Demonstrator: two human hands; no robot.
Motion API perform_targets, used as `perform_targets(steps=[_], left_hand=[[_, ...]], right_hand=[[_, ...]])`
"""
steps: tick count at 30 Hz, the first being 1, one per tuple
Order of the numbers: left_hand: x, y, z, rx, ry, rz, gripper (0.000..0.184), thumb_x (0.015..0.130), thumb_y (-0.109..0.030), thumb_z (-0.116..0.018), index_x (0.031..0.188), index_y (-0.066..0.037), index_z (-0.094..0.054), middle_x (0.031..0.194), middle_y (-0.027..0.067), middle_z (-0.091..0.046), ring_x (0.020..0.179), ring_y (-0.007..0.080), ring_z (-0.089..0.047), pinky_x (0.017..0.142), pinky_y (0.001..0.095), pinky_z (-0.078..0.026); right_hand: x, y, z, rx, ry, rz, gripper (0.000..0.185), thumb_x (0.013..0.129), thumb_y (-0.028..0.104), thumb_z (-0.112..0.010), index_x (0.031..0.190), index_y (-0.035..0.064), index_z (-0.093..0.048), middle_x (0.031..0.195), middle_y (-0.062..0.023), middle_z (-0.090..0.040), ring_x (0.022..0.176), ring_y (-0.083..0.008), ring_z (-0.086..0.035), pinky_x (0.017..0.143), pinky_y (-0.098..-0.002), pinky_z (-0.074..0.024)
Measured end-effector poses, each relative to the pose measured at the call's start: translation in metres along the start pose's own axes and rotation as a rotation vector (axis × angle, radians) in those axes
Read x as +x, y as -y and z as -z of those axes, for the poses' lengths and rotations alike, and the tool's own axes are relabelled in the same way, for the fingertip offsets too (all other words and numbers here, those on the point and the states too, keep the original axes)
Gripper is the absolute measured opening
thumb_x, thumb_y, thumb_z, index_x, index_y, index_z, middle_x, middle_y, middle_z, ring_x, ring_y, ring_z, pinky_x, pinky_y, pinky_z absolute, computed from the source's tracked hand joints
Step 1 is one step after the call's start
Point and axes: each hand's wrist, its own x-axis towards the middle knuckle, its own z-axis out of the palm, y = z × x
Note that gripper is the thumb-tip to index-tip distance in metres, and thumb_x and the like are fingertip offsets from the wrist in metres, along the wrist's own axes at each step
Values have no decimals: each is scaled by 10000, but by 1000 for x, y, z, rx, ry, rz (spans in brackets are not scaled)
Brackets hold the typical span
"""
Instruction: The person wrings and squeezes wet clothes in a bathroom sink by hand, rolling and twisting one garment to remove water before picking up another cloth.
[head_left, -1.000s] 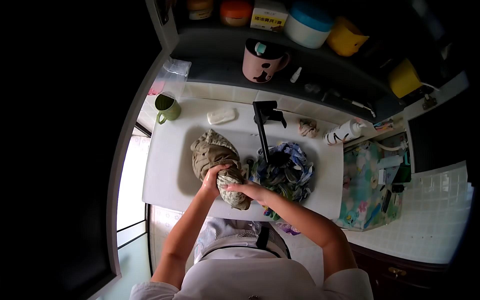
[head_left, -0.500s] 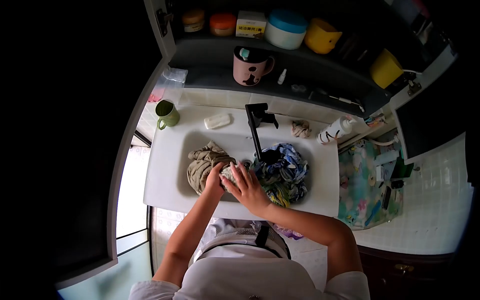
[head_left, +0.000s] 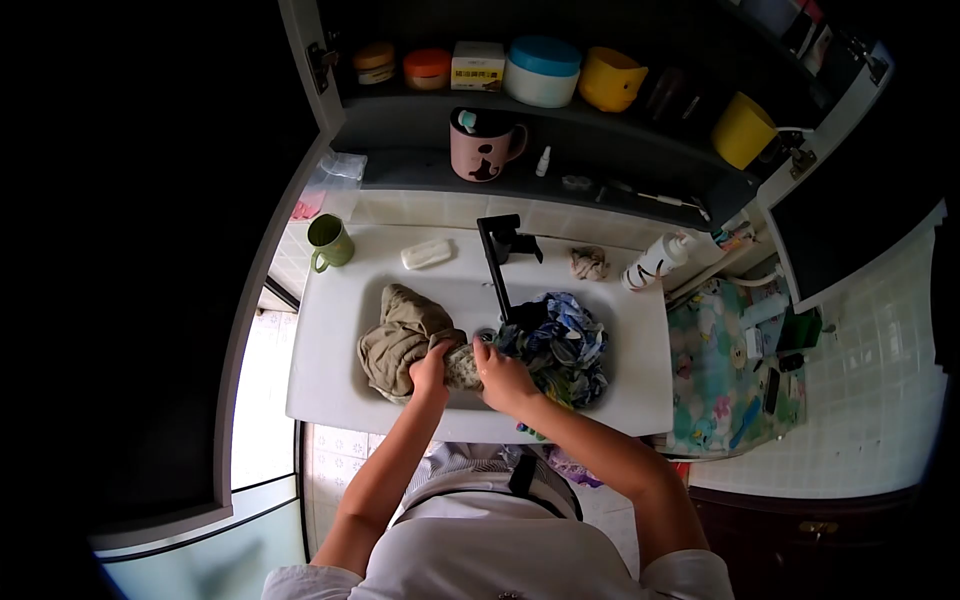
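Currently, the tan cloth (head_left: 405, 330) lies bunched in the left part of the basin of the white sink (head_left: 640, 350). The left hand (head_left: 429, 372) is closed around the cloth where the plain fabric meets a pale patterned section. The right hand (head_left: 505, 380) is curled around the opposite end of that section, thumb uppermost; its lower fingers are hidden. The section spans the gap between both hands.

A blue patterned cloth (head_left: 572, 340) lies heaped in the right part of the basin, just beside the right hand. The black faucet (head_left: 495, 262) stands on the rear rim, its spout directed over the basin. Also located on this rim, left to right: green mug (head_left: 335, 243), white soap bar (head_left: 427, 254), crumpled beige item (head_left: 589, 263) and white bottle (head_left: 657, 262).
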Motion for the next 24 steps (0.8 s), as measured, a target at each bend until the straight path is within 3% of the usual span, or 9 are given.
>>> perform_targets(steps=[7,8,11,12,15,17,19,23,24], left_hand=[[-29,1,-9,84,40,29,374,695,-71,-754,1003,91,-617,952,155,-658,790,272,-668,709,378,-570],[-35,-1,-13,93,35,46,390,672,-49,-762,1001,98,-613,948,155,-656,784,277,-667,701,379,-569],[-35,-1,-15,169,44,-30,397,653,-20,-761,998,107,-609,943,153,-655,772,275,-664,686,376,-567],[-35,-1,-15,175,64,-55,402,647,-11,-760,999,109,-607,940,154,-656,767,275,-663,682,373,-565],[-43,-9,-20,204,103,-147,408,633,12,-757,997,115,-605,929,157,-657,753,272,-658,673,365,-561],[-54,-21,-25,242,112,-222,402,630,22,-755,991,120,-608,922,160,-659,743,270,-656,672,360,-559],[-54,-27,-24,266,133,-171,380,631,23,-748,973,121,-616,915,163,-659,748,268,-655,682,351,-557],[-70,-46,-23,223,211,-50,411,595,66,-757,975,107,-604,939,157,-654,758,264,-646,667,340,-540],[-75,-49,-24,235,205,-50,339,609,57,-738,925,110,-626,908,162,-656,737,265,-648,653,342,-545]], right_hand=[[-16,-22,11,307,242,-48,909,603,419,-850,1234,-67,-412,947,-262,-632,884,-390,-649,766,-419,-530],[-17,-26,4,344,215,-39,824,595,378,-880,1176,-48,-479,975,-201,-659,880,-327,-667,765,-382,-529],[-15,-34,4,1027,490,-80,682,631,258,-883,1147,-14,-530,1012,-121,-672,907,-216,-664,770,-341,-532],[-15,-27,27,1325,732,-416,564,685,138,-848,1162,31,-565,1063,-43,-664,959,-143,-641,804,-312,-533],[-19,-31,4,1489,744,-337,432,772,159,-776,1169,87,-620,1068,-8,-683,993,-114,-640,846,-325,-532],[-17,-30,-2,1604,763,-354,464,770,188,-779,1185,76,-604,1105,-33,-664,1029,-146,-628,871,-333,-527],[-12,-27,-3,1706,801,-311,463,783,196,-762,1194,67,-593,1130,-49,-651,1053,-165,-620,892,-343,-520],[-16,-15,6,1849,792,-365,382,771,123,-680,1126,11,-596,1028,-86,-664,980,-210,-631,962,-356,-461],[-19,-10,8,1896,782,-386,356,752,106,-662,1088,1,-610,999,-93,-666,960,-213,-631,954,-351,-461]])
